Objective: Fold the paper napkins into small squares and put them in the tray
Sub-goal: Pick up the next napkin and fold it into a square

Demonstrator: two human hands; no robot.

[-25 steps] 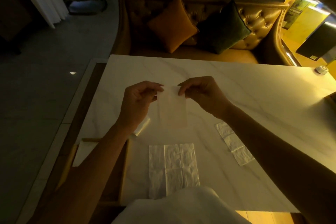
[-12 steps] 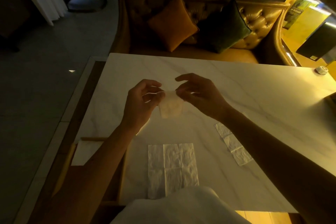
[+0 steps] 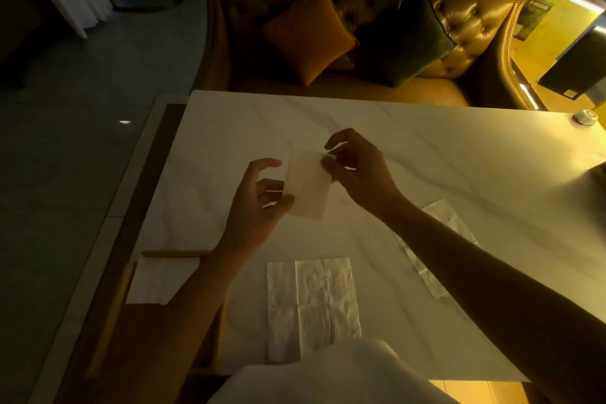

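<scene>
Half a second ago the napkin (image 3: 308,187) was bunched between the fingertips. Now it hangs above the table (image 3: 426,157) as a flatter, tilted rectangle, narrower than the sheet held a second ago. The right hand (image 3: 357,174) pinches its top corner. The left hand (image 3: 259,200) has dropped, its thumb at the lower left edge; whether it grips cannot be told. One fold seems done, another is probably needed before it goes in the tray (image 3: 111,315).
</scene>
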